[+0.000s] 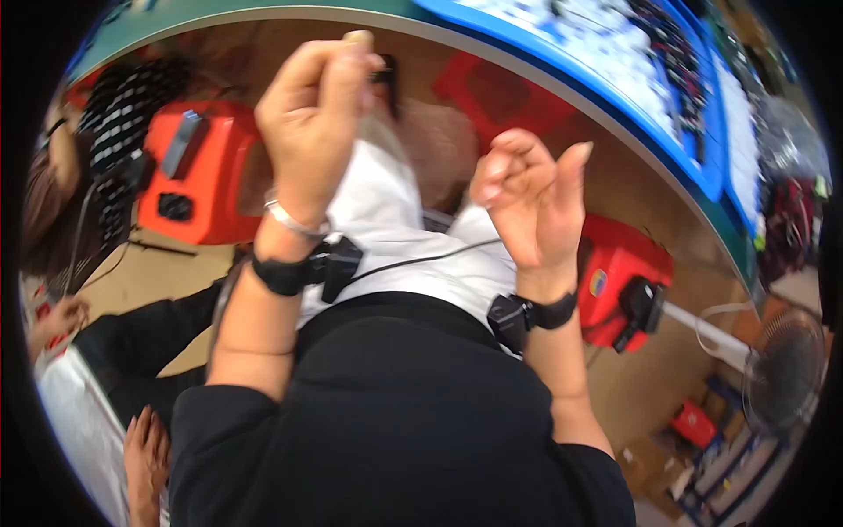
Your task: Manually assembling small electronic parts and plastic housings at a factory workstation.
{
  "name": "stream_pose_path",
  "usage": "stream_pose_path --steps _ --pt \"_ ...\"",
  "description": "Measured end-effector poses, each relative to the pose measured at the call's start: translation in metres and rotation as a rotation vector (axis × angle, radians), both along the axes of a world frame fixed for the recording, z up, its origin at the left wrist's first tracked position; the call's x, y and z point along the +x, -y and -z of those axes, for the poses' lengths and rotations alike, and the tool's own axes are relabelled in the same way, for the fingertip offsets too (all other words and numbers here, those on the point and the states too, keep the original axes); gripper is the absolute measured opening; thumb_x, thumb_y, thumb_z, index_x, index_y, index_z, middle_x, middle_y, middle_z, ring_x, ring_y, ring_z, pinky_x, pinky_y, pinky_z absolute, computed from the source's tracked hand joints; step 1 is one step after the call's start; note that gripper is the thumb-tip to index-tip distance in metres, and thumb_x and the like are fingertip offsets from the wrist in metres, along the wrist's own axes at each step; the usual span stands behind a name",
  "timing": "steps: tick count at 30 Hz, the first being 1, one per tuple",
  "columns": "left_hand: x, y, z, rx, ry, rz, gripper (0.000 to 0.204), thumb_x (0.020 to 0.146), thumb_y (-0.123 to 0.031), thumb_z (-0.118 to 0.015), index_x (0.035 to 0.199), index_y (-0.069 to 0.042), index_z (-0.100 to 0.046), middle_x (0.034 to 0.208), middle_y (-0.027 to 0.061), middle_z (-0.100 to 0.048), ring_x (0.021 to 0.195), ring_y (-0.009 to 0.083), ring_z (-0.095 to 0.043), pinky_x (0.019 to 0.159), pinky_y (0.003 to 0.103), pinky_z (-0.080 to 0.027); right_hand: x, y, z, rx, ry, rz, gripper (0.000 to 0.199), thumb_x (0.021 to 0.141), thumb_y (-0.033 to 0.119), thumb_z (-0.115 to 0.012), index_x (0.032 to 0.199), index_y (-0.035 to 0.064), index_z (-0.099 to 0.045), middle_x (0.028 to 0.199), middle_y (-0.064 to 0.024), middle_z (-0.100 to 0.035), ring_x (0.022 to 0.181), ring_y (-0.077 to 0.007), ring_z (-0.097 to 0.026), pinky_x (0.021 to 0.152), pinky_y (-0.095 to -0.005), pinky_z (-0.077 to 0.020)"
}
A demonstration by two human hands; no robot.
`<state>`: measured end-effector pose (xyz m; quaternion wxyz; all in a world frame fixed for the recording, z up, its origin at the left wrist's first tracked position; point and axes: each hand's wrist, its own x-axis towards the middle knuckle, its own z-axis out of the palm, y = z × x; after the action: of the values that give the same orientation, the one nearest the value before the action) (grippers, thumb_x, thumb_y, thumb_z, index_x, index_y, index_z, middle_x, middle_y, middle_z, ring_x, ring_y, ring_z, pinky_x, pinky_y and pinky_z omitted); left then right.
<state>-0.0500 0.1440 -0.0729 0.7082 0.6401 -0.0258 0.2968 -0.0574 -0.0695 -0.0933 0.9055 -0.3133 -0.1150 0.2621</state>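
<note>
The left hand [318, 119] is raised at the upper left of centre, thumb and fingers drawn together and aimed at the upper edge; whether a small piece is pinched between their tips cannot be told. The right hand [531, 202], right of centre, has its fingers loosely curled and its thumb standing apart, with no thing visible in its grasp. Each wrist wears a black strapped device, and a thin black cable [426, 259] crosses the white trousers [378, 198] from the left one, its long axis rising slightly toward the right.

Nearest the right hand, but apart from it, a blue tray [707, 180] rests on the green counter [140, 22] at the upper right, its long side slanting from top centre down to the right. White pieces [597, 53] spread over most of it; dark, tangled-looking parts [680, 70] form a band along its right side, too blurred to name. Beyond it at the right edge lies a clear plastic bag [790, 132], contents unclear.

At left, a red stool [206, 206] bears a grey oblong device [183, 143], tilted upright. Another red stool [606, 294] stands right of the right wrist, and a fan [784, 369] stands at the lower right, near cardboard boxes [650, 461].
</note>
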Motion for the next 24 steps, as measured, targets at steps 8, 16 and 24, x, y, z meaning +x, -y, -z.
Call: stream_pose_path --steps 8,16,24 --pt "-0.03 0.06 -0.006 -0.065 -0.472 1.058 0.039 0.092 -0.029 -0.063 0.12 -0.003 -0.057 0.105 0.0057 -0.064 0.093 0.0104 -0.058 0.081 0.026 -0.048 0.019 0.06 -0.063 0.202 0.186 0.51 0.066 0.091 0.064 -0.04 0.093 0.0043 -0.066 0.067 -0.004 -0.055 0.056 -0.0156 -0.043 0.052 -0.0269 -0.0352" --pt "-0.041 0.12 0.008 -0.665 -0.633 1.446 0.041 0.101 -0.025 -0.044 0.134 -0.001 -0.046 0.131 0.0101 -0.052 0.121 0.0202 -0.05 0.101 0.036 -0.041 0.034 0.075 -0.09 0.17 0.217 0.802 0.059 0.094 0.059 -0.041 0.077 0.0071 -0.063 0.06 -0.0038 -0.05 0.051 -0.0156 -0.042 0.049 -0.0276 -0.0333" --pt "-0.041 0.143 0.006 0.028 -0.097 1.145 0.028 0.085 0.001 -0.06 0.112 -0.005 -0.057 0.109 0.0055 -0.054 0.093 0.0149 -0.056 0.081 0.03 -0.05 0.045 0.08 -0.092 0.262 0.092 0.924 0.05 0.099 0.049 -0.038 0.073 0.0085 -0.051 0.056 -0.0019 -0.043 0.047 -0.0125 -0.035 0.044 -0.0253 -0.0294"
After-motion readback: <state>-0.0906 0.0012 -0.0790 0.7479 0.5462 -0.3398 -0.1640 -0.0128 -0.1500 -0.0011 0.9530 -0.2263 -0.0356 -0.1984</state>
